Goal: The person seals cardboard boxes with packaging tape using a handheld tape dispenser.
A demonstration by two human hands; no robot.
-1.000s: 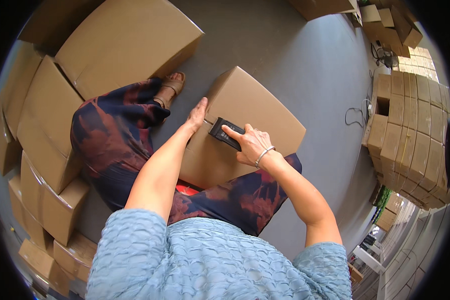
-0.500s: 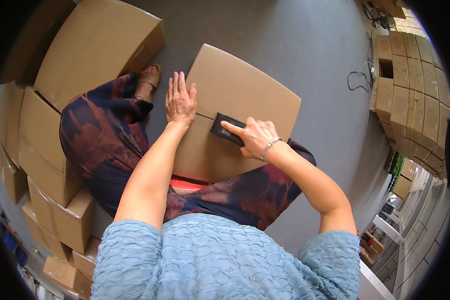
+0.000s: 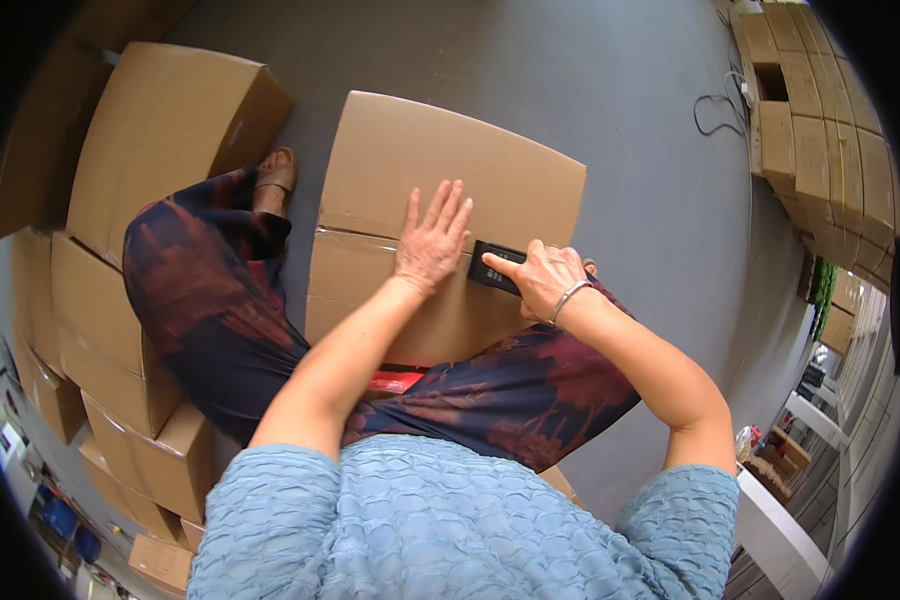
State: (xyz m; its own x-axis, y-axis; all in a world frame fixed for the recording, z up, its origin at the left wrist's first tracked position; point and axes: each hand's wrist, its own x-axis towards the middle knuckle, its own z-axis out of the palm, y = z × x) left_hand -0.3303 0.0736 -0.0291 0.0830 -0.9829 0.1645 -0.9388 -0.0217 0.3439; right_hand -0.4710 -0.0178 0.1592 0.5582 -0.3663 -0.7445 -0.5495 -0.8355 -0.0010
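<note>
A large cardboard box stands between my knees, its top flaps meeting at a seam. Shiny clear tape runs along that seam from the left edge. My left hand lies flat on the taped seam near the middle, fingers spread and holding nothing. Just right of it, my right hand grips a black tape dispenser set down on the seam, the index finger stretched along its top. The underside of the dispenser is hidden.
Stacked cardboard boxes crowd my left side, with a big carton ahead of my foot. More strapped boxes are piled at the far right. A black cable lies on the grey floor. Red material shows below the box.
My right hand has slid the tape dispenser rightward along the seam. My left hand has moved right from the box's left edge onto the taped seam. The view has shifted slightly.
</note>
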